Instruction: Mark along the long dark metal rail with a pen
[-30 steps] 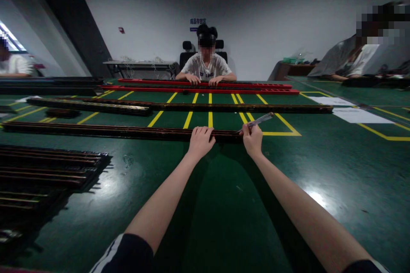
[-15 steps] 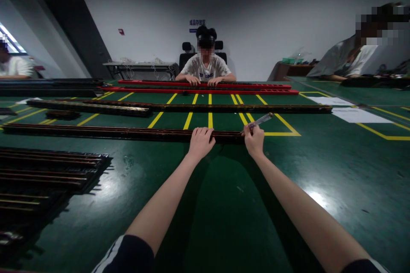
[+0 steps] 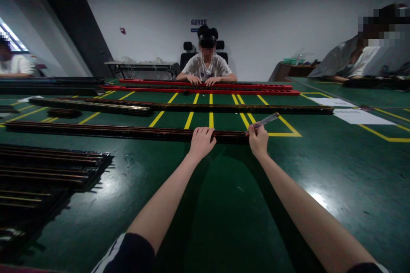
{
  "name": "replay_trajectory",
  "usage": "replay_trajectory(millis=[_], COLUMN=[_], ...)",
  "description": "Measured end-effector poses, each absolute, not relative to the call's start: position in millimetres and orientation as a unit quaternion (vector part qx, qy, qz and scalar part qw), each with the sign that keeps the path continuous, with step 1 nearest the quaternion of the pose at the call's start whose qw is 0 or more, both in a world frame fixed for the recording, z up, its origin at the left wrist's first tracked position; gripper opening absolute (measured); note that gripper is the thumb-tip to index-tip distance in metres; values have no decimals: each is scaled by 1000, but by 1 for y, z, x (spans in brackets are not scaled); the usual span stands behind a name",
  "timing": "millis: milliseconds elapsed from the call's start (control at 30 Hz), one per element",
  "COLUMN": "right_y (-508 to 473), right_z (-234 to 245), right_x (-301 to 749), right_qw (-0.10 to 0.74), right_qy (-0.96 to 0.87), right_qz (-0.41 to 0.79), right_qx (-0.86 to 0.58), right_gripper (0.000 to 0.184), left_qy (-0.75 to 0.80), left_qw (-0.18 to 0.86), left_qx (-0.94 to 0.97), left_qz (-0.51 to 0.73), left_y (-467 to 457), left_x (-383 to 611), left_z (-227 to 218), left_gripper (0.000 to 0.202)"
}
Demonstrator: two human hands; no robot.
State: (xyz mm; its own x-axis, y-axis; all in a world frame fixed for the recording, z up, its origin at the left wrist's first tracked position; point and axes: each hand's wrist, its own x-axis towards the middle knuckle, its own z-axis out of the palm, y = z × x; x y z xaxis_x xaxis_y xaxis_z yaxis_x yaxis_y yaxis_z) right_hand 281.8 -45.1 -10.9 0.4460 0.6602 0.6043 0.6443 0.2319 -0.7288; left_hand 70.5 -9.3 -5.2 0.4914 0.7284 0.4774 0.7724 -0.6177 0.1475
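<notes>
A long dark strip (image 3: 144,132) with copper-coloured lines along it lies across the table in front of me. Near its right end my left hand (image 3: 202,140) is curled over the strip, fingers bent across its top. My right hand (image 3: 259,140) is closed on a slim tool with a clear handle, which looks like a screwdriver (image 3: 268,120). The handle slants up to the right, and the thin shaft points down-left at the strip's right end. Whether the tip touches the strip I cannot tell.
Several similar strips (image 3: 48,170) are stacked at the near left. Another dark strip (image 3: 240,108) lies farther back, before red rails (image 3: 192,90) where a person (image 3: 206,66) has both hands. Papers (image 3: 361,116) lie at right. Other people sit at both sides.
My right hand has shifted slightly right along with the screwdriver, its shaft showing more now. My left hand stays in place on the strip.
</notes>
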Motion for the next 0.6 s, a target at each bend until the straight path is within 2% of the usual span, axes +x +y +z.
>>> replay_trajectory(millis=[600], right_y=[-52], right_z=[-1], right_x=[281], right_qw=[584], right_qy=[-548], right_qz=[69], right_qx=[-595], right_gripper=[37], left_qy=[-435], left_qw=[35], left_qx=[-863], left_qz=[-253], left_y=[-9], left_x=[71], left_z=[-4], left_gripper=[36])
